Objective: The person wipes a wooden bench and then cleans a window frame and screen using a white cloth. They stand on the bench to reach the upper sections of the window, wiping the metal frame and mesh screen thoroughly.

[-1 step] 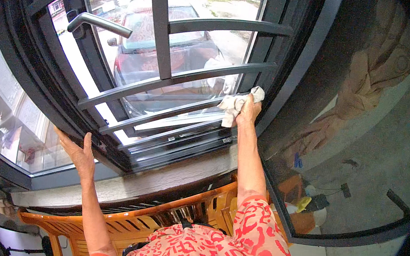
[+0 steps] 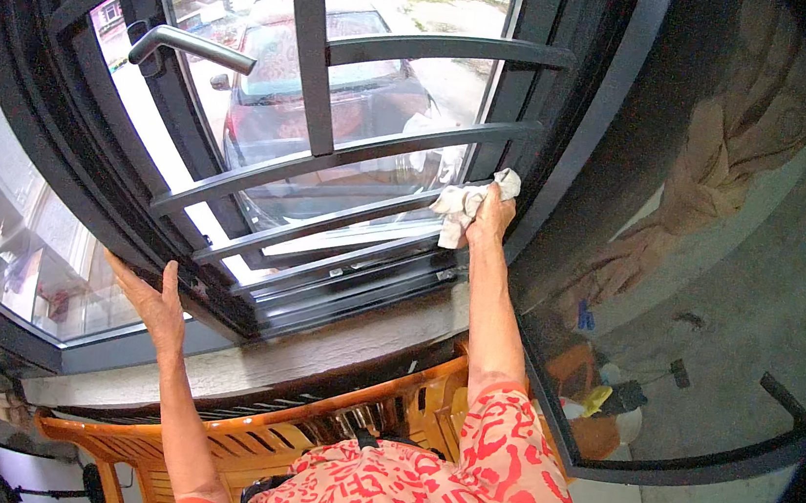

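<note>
My right hand [image 2: 492,220] is closed round a crumpled white cloth [image 2: 460,204]. It presses the cloth against the lower right of the dark window grille [image 2: 374,153], near where the bars meet the side frame. Part of the cloth hangs down over the lower bars. My left hand [image 2: 157,306] is raised at the lower left, thumb apart and fingers stretched out. It is beside the dark window frame [image 2: 122,212], and I cannot tell whether its fingertips touch it. Nothing shows in that hand.
A silver window handle [image 2: 193,48] sits at the upper left behind the bars. Below the sill [image 2: 355,330] stands an orange wooden bench [image 2: 237,426]. An open glass panel [image 2: 685,468] swings out on the right. Outside, a parked car [image 2: 316,95] shows through the window.
</note>
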The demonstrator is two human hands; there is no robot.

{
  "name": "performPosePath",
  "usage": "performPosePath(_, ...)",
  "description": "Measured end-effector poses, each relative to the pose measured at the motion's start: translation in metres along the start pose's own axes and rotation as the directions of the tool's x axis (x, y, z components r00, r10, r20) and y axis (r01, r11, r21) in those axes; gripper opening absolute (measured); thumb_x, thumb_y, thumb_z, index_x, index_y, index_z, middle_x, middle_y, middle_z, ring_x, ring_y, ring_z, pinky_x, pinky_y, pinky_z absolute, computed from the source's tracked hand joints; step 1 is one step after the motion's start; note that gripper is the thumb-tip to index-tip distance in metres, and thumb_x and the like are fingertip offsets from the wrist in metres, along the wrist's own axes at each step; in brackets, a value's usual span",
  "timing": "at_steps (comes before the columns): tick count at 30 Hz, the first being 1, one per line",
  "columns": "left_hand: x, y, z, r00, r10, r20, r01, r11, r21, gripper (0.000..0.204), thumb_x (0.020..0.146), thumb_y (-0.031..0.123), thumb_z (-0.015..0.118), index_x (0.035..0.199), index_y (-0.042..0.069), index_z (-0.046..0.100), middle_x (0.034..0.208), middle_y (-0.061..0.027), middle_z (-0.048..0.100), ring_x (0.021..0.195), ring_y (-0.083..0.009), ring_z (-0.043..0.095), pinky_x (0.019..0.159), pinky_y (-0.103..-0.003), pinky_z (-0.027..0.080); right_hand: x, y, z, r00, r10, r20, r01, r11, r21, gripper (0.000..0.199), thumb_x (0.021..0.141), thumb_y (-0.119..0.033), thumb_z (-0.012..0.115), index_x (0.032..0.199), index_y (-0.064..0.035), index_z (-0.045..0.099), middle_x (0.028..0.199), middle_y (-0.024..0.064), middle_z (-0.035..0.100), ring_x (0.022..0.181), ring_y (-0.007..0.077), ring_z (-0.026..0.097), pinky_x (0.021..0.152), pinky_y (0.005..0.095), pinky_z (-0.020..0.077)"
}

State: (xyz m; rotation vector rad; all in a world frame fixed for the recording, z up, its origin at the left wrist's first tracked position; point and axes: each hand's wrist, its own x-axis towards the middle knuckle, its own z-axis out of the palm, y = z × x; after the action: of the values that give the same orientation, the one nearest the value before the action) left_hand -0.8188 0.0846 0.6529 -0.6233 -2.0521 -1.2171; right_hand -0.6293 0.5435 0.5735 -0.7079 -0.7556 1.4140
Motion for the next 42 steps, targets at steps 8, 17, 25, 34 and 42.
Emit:
performPosePath(8, 0.001, -0.004, 0.005, 1.0, 0.025, -0.005, -0.025, 0.997, 0.075, 0.086, 0.085, 0.013, 0.064, 0.147, 0.002, 0.006, 0.151, -0.023, 0.011, 0.138, -0.0353, 0.017, 0.113, -0.043, 0.014, -0.06, 0.006, 0.005, 0.966, -0.214, 0.148, 0.249, 0.923, -0.293, 0.016, 0.09, -0.013, 0.054, 0.101, -0.0004, 0.056, 0.087, 0.0074, 0.061, 0.071, 0.0154, 0.059, 0.064, 0.0315, 0.0485)
performPosePath(17, 0.002, 0.002, 0.003, 1.0, -0.008, 0.006, 0.009, 0.998, -0.069, 0.088, 0.085, 0.011, 0.064, 0.148, 0.006, 0.004, 0.152, -0.0205, 0.009, 0.14, -0.0312, 0.013, 0.114, -0.042, 0.011, -0.075, -0.015, -0.037, 0.972, -0.216, 0.091, 0.166, 0.361, -0.918, 0.051, 0.085, -0.019, 0.058, 0.134, -0.019, 0.041, 0.111, 0.0244, 0.051, 0.098, 0.04, 0.056, 0.077, 0.0469, 0.0483)
performPosePath(25, 0.003, 0.004, 0.002, 1.0, -0.003, 0.019, 0.005, 0.995, -0.101, 0.088, 0.085, 0.007, 0.064, 0.148, 0.005, 0.003, 0.152, -0.0197, 0.009, 0.139, -0.0289, 0.015, 0.114, -0.039, 0.013, -0.059, -0.003, -0.033, 0.969, -0.223, 0.109, 0.111, -0.003, -0.994, 0.052, 0.088, -0.02, 0.055, 0.136, -0.024, 0.035, 0.107, 0.0215, 0.047, 0.094, 0.0402, 0.055, 0.069, 0.0472, 0.052)
performPosePath(34, 0.002, -0.002, 0.004, 1.0, 0.025, 0.014, -0.025, 1.0, -0.015, 0.091, 0.083, 0.012, 0.067, 0.148, 0.005, 0.003, 0.151, -0.021, 0.01, 0.139, -0.0336, 0.014, 0.114, -0.043, 0.011, -0.052, 0.019, -0.049, 0.989, -0.12, 0.081, 0.102, 0.183, -0.978, 0.057, 0.086, -0.019, 0.05, 0.139, -0.0177, 0.031, 0.108, 0.0286, 0.049, 0.091, 0.0426, 0.058, 0.072, 0.0495, 0.0508)
performPosePath(42, 0.003, -0.002, 0.001, 0.999, 0.031, 0.026, -0.032, 0.999, 0.038, 0.094, 0.081, 0.013, 0.068, 0.148, 0.005, 0.003, 0.15, -0.0227, 0.012, 0.138, -0.0363, 0.018, 0.113, -0.046, 0.016, -0.097, 0.045, -0.04, 0.97, -0.144, 0.197, 0.237, 0.361, -0.902, 0.053, 0.084, -0.016, 0.054, 0.135, -0.0234, 0.044, 0.104, 0.0264, 0.05, 0.093, 0.0424, 0.056, 0.079, 0.0475, 0.0456)
